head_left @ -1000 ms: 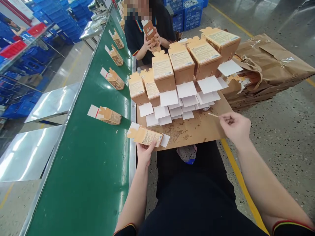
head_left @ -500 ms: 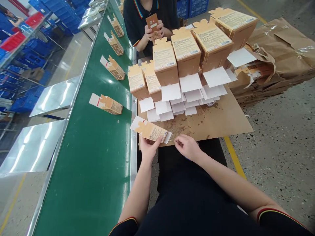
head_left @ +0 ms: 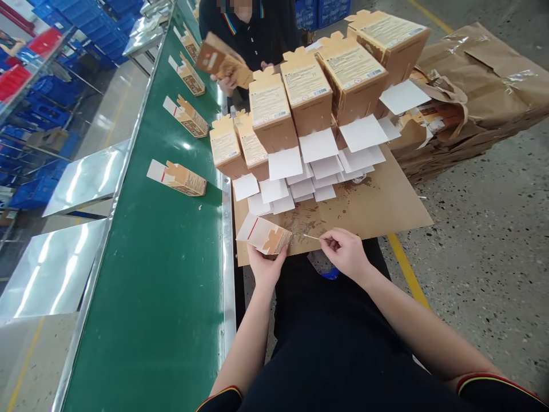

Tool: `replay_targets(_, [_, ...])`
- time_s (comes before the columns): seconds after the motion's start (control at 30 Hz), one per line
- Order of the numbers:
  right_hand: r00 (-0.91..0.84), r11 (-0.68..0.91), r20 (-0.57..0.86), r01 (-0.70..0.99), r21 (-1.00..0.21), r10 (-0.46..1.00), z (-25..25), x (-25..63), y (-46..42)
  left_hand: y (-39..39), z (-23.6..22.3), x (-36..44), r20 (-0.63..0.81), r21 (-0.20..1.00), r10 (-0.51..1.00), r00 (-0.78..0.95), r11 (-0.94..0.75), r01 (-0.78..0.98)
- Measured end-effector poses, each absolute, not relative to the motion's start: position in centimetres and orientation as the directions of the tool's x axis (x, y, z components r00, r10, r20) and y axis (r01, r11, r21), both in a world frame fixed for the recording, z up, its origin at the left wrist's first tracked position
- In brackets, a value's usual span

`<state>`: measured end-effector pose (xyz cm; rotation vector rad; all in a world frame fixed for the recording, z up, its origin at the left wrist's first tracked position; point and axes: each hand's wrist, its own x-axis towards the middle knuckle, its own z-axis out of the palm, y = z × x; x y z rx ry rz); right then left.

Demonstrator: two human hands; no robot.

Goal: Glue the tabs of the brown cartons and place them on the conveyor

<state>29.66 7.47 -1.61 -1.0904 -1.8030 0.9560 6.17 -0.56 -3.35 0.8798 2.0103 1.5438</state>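
In my left hand (head_left: 265,268) is a small tan cardboard box (head_left: 277,240), tilted, its white flap with a red stripe pointing up and left. My fingers wrap its lower sides. To its right, my right hand (head_left: 346,250) pinches a thin pale stick (head_left: 312,236), which looks like a cotton swab. The stick's tip points left toward the box and stands apart from it. Beneath both hands is a brown cardboard sheet (head_left: 386,212) with dark wet-looking marks.
Several tan boxes (head_left: 309,86) with white flaps are stacked on the sheet. A green conveyor belt (head_left: 163,286) on the left carries spaced boxes (head_left: 185,178). Across from me a co-worker (head_left: 274,28) holds a brown box (head_left: 223,60). Brown paper-wrapped bundles (head_left: 493,74) lie at right.
My left hand has turned the box so its flap side shows more. My right hand has drawn the stick away to the right. The co-worker's box has moved left and tilted.
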Motion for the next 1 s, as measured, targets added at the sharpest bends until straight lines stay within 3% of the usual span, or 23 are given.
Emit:
replay_targets(0.23, [-0.280, 0.307, 0.217, 0.331, -0.892, 0.935, -0.7, 31.1, 6.8, -0.9, -3.0, 6.3, 0.027, 0.952, 0.737, -0.675, 0.188, 0.243])
replay_targets(0.5, [-0.248, 0.287, 0.211, 0.334, -0.898, 0.946, -0.6, 32.1, 6.9, -0.7, -3.9, 6.4, 0.124, 0.927, 0.729, -0.673, 0.157, 0.341])
replay_targets(0.73, [-0.273, 0.318, 0.230, 0.345, -0.883, 0.934, 0.3, 32.2, 7.9, -1.0, -3.7, 5.8, 0.106, 0.922, 0.744, -0.659, 0.176, 0.346])
replay_targets(0.87, [-0.210, 0.314, 0.251, 0.363, -0.877, 0.945, 0.7, 33.5, 8.2, -3.8, -3.3, 0.5, 0.110, 0.918, 0.552, -0.827, 0.263, 0.297])
replay_targets(1.0, [-0.166, 0.319, 0.276, 0.362, -0.876, 0.947, 0.5, 34.4, 8.8, -5.6, -1.6, -8.1, 0.216, 0.948, 0.349, -0.912, 0.150, 0.282])
